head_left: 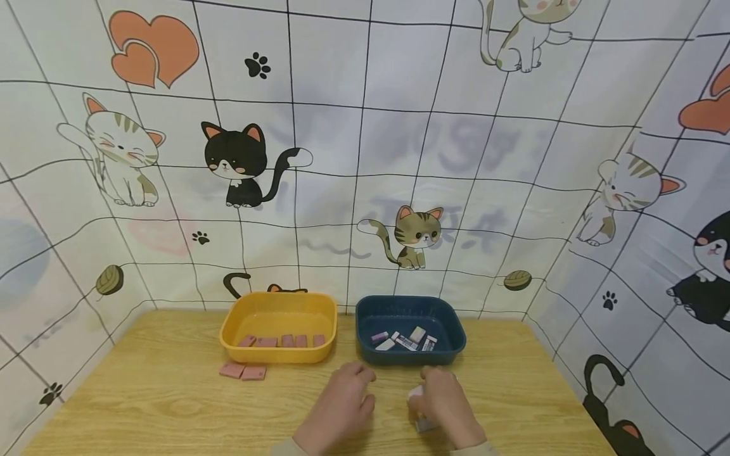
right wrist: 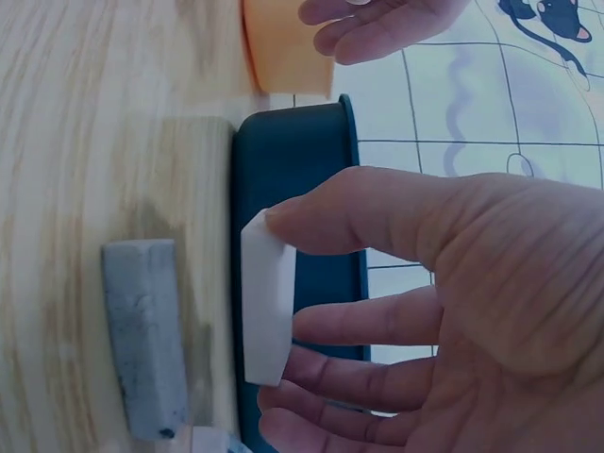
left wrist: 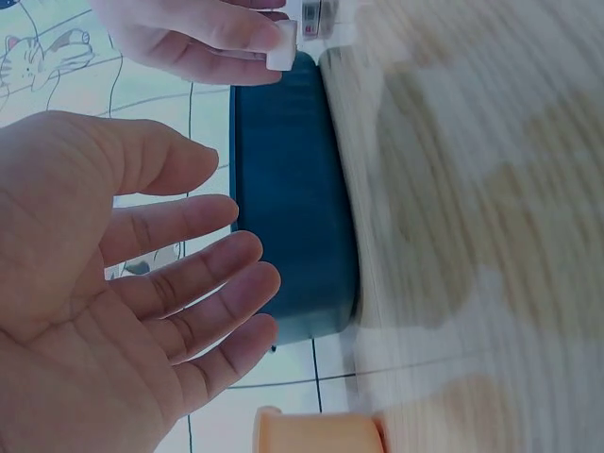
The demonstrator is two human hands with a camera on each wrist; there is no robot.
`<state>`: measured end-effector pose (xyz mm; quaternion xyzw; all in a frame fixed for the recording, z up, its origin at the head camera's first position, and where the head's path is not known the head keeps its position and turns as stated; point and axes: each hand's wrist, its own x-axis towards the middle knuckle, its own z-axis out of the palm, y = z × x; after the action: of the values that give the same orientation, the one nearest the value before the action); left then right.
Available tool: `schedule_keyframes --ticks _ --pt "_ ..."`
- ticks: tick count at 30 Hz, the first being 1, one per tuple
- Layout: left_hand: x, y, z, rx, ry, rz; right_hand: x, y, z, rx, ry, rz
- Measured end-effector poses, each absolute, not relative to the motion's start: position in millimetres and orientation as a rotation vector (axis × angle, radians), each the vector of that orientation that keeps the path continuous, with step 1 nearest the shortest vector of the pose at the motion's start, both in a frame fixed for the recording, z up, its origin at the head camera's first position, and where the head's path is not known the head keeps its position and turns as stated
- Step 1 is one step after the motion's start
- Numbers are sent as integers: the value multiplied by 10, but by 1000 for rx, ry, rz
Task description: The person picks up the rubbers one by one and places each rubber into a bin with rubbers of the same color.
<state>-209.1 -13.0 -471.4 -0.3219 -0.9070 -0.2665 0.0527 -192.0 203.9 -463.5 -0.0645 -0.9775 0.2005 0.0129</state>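
My right hand [head_left: 447,402] pinches a white slant-ended eraser [right wrist: 268,297] between thumb and fingertips, in front of the dark blue bin [head_left: 410,358]. On the table below it lies a worn grey eraser [right wrist: 146,335]; beside that, part of another white piece [right wrist: 215,440] shows at the right wrist view's bottom edge. My left hand [left wrist: 142,274] holds nothing, its fingers loosely spread, near the front left of the blue bin. Inside that bin are several erasers, among them a white one [head_left: 385,344], some in printed sleeves and a purple one [head_left: 379,337].
A yellow bin [head_left: 278,356] stands left of the blue one with several pink blocks [head_left: 266,342] inside. Two more pink blocks [head_left: 253,373] lie on the wooden table [head_left: 171,405] before it. A cat-printed cloth [head_left: 331,139] hangs close behind the bins and along both sides.
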Motion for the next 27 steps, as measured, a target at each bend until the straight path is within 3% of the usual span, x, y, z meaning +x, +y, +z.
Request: schedule_keyframes --ticks 15,27 --pt "-2205 -337 -4604 -844 -2787 -934 -1944 1914 -4461 32 -2771 671" --pt "-2262 -446 -4605 -846 -2596 -868 -2290 1828 -4429 217 -2670 734"
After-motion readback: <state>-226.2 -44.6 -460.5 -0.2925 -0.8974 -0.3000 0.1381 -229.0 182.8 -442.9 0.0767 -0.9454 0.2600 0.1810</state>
